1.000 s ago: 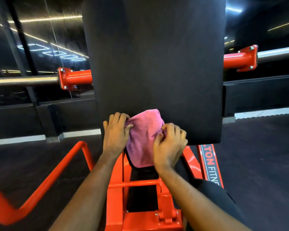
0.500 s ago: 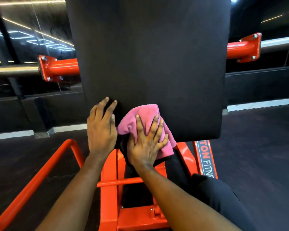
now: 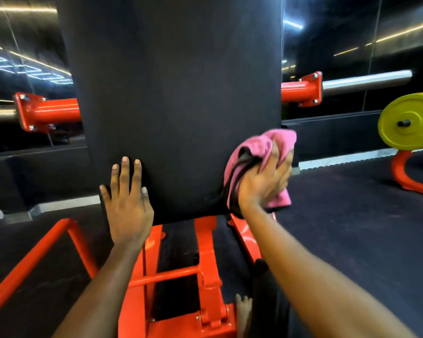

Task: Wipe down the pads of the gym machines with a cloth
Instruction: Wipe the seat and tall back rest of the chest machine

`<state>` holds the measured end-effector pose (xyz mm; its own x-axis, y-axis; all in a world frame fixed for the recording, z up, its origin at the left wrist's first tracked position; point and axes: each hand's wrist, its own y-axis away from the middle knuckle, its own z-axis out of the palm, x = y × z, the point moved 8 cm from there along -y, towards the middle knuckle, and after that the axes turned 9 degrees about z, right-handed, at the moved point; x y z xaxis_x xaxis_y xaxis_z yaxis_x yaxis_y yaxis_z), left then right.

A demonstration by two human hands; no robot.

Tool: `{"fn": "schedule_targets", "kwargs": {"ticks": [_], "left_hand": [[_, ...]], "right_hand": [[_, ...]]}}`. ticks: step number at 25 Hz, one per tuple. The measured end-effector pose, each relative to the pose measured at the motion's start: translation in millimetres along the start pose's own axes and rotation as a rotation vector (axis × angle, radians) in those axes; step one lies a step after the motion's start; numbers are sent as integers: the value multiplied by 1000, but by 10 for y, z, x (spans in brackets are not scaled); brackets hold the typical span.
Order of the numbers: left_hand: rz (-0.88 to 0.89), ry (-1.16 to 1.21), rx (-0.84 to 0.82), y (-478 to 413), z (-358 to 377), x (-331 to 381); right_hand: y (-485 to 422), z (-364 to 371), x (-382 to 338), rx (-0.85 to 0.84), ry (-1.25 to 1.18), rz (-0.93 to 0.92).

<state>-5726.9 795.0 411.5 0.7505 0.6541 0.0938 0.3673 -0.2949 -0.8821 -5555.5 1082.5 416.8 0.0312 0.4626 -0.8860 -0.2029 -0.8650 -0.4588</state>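
While the left hand [image 3: 128,203] presses the pad [image 3: 176,93] with spread fingers, the right hand [image 3: 264,181] curls its fingers round the bunched cloth [image 3: 261,142] at the pad's edge; overshooting could drop it.

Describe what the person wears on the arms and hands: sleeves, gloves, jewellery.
Nothing worn shows. The left hand and right hand are gloveless and ringless, nails short. The left forearm and right forearm are bare to the frame's edge: no sleeves, watch or bracelet. A dark strip by the right wrist may belong to the pink cloth; I cannot tell.
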Motion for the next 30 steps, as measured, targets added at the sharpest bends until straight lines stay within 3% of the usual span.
{"fn": "schedule_targets", "kwargs": {"ticks": [4, 7, 9, 14, 17, 22, 30], "left_hand": [[-5, -8, -1, 12, 47, -48], [-16, 11, 18, 32, 61, -45], [14, 40, 12, 36, 40, -46], [70, 240, 22, 242, -205, -356], [9, 178, 63, 460, -512, -684], [-198, -119, 2, 680, -951, -1149], [-590, -80, -314, 707, -905, -1465]], "right_hand": [[-160, 318, -784, -242, 136, -201], [167, 396, -502, -287, 384, -443], [249, 264, -133, -226, 319, -385], [776, 164, 521, -124, 74, -10], [1377, 325, 449, -163, 47, -87], [2533, 755, -85, -474, 156, -428], [3441, 1240, -1101, -797, 392, -1444]]}}
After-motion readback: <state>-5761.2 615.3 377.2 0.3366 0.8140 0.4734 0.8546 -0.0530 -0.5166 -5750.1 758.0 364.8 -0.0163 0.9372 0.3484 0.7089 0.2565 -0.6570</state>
